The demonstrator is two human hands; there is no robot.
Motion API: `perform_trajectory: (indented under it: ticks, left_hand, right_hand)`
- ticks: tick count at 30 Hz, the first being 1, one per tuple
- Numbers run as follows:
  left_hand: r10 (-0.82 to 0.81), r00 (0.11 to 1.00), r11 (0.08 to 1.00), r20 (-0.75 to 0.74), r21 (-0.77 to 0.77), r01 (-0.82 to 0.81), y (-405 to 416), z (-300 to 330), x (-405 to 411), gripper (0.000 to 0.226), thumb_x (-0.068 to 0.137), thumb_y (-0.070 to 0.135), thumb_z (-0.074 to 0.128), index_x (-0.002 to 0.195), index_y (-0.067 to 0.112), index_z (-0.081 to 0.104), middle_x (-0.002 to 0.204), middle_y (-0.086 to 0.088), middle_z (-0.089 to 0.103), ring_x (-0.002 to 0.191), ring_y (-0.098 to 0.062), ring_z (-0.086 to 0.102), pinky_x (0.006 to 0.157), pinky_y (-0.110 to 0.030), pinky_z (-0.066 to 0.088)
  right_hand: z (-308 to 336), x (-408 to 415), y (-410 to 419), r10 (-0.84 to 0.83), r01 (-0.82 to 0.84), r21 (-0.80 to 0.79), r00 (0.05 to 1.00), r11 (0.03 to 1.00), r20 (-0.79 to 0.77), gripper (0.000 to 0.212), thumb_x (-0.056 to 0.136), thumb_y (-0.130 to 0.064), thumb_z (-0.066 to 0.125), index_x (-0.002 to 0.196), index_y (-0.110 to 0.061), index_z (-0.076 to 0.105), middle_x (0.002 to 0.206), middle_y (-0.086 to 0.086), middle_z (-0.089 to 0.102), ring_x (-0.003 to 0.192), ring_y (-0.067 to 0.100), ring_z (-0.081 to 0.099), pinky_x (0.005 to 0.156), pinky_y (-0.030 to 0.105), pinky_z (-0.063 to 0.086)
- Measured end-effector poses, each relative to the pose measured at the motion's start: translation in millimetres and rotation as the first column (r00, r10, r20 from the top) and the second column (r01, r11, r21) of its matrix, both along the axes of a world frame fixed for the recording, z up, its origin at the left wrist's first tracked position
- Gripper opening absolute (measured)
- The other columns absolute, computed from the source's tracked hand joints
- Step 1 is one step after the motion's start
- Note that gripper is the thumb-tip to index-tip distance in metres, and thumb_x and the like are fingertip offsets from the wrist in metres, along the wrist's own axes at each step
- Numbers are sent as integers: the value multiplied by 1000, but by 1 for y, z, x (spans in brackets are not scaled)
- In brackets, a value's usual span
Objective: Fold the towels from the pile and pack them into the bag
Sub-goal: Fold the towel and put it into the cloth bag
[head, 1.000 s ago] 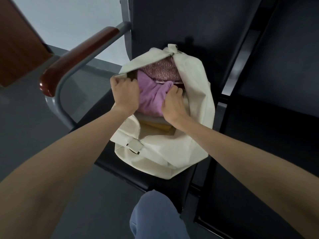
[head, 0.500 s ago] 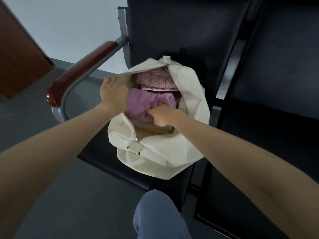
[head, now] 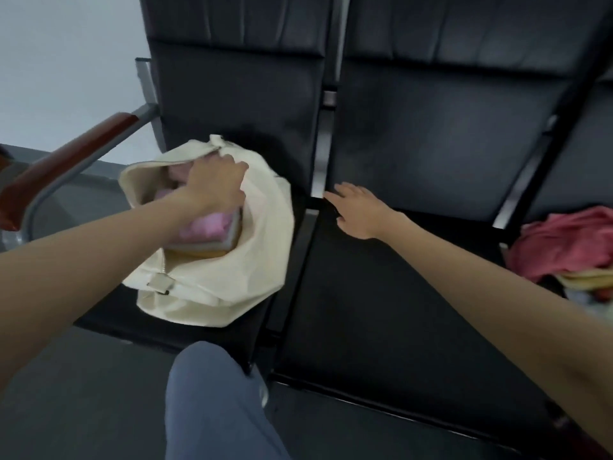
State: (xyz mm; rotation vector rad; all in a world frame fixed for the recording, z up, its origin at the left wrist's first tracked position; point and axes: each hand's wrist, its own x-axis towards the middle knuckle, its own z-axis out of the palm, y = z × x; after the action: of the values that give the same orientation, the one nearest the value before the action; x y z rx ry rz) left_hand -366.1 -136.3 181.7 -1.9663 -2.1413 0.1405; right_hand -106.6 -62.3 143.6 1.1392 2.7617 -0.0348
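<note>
On the black bench (head: 381, 293) a cream bag (head: 232, 277) lies unzipped with pink towels (head: 205, 227) inside, the pile (head: 564, 250) far right, the left hand (head: 215, 187) gripping the bag's rim, the right hand (head: 358, 210) spread, holding nothing.

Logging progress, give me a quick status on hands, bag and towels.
Left hand gripping bag rim. Right hand open, empty, over middle seat. Pink towel packed; pile waits far right. Nothing in the way.
</note>
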Motion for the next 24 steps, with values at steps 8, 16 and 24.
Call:
perform_trajectory:
  ticks: [8, 16, 24]
  left_hand:
    - [-294, 955, 953, 41, -55, 296, 53, 11, 196, 42, 86, 27, 55, 126, 12, 53, 116, -12, 57, 107, -32, 54, 82, -38, 42]
    - [-557, 814, 790, 165, -200, 580, 68, -16, 406, 53, 90, 26, 54, 140, 15, 42, 130, -11, 49, 117, -29, 49, 97, -42, 42]
    - [-510, 648, 657, 566, -229, 718, 57, -63, 549, 26, 84, 18, 58, 108, 14, 51, 105, -6, 55, 100, -28, 56, 84, -45, 49]
  right_hand:
    - [-13, 271, -22, -492, 491, -68, 871, 868, 2, 66, 97, -28, 46, 151, -7, 14, 151, 21, 25, 141, 34, 24, 114, 40, 25]
    - [-51, 449, -68, -820, 805, -154, 565, 573, -94, 58, 96, -29, 50, 142, -3, 27, 138, 24, 37, 131, 40, 33, 104, 43, 33]
    - [-92, 529, -107, -936, 959, -235, 71, 159, -343, 66, 93, -28, 55, 142, 2, 23, 143, 35, 25, 134, 49, 25, 109, 51, 25]
